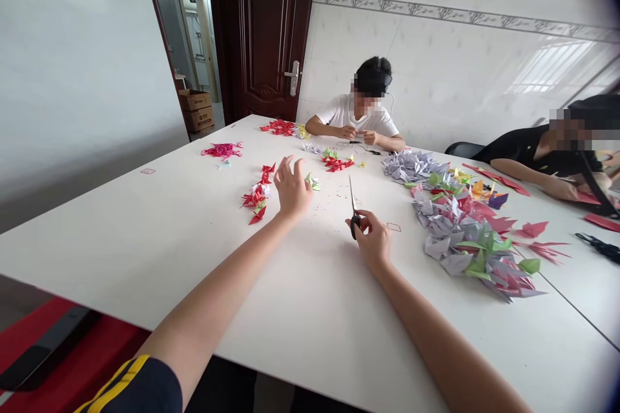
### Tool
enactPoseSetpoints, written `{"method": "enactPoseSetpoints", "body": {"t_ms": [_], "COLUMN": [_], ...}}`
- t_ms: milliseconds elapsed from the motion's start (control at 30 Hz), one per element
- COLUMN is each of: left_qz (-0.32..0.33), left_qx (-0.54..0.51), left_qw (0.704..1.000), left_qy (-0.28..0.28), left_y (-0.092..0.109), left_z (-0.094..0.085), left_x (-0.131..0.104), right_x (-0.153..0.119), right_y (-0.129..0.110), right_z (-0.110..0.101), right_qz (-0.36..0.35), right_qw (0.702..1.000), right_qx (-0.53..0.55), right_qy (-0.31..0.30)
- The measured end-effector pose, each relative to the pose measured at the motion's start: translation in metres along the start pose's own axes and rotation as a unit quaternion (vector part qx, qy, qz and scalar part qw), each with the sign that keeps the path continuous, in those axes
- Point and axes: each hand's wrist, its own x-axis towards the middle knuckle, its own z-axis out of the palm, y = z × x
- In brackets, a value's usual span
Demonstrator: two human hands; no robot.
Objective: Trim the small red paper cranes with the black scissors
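Note:
My left hand (293, 187) hovers over the middle of the white table, its fingers spread and bent, with nothing seen in them. Just left of it lies a small group of folded paper cranes (256, 195), mostly red with some white and green. A green and white paper crane (314, 182) sits right beside the hand's other side. My right hand (375, 237) grips a pair of scissors (356, 216) by the black handles, blades pointing away from me and looking closed. Tiny dark scraps (330, 195) dot the tabletop between my hands.
A large heap of paper cranes (465, 226) spreads along the right. Pink strings (221, 150) lie at the far left, red cranes (279, 128) at the far edge. One person (356, 117) sits opposite, another (527, 148) at the right with red paper (588, 197).

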Motion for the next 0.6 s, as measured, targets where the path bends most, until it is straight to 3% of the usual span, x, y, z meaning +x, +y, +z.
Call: {"method": "enactPoseSetpoints", "body": {"t_ms": [100, 200, 367, 467, 600], "left_qz": [-0.053, -0.067, -0.161, -0.167, -0.134], "left_qx": [0.029, 0.093, 0.165, 0.183, 0.244], "left_qw": [0.998, 0.993, 0.970, 0.958, 0.933], "left_qy": [-0.009, -0.015, -0.077, -0.141, -0.230], "left_y": [-0.006, -0.028, -0.074, -0.088, -0.092], "left_z": [-0.023, -0.060, -0.116, -0.126, -0.122], "left_x": [0.021, 0.035, 0.025, 0.007, -0.006], "right_x": [-0.001, -0.002, -0.003, -0.004, -0.004], "right_y": [0.002, 0.002, 0.001, 0.003, 0.003], "right_z": [0.001, 0.002, 0.004, 0.006, 0.008], "right_qz": [-0.007, -0.017, -0.040, -0.049, -0.039], "right_qw": [1.000, 0.998, 0.996, 0.995, 0.993], "right_qx": [0.026, 0.053, 0.072, 0.074, 0.081], "right_qy": [-0.006, 0.002, -0.027, -0.050, -0.079]}}
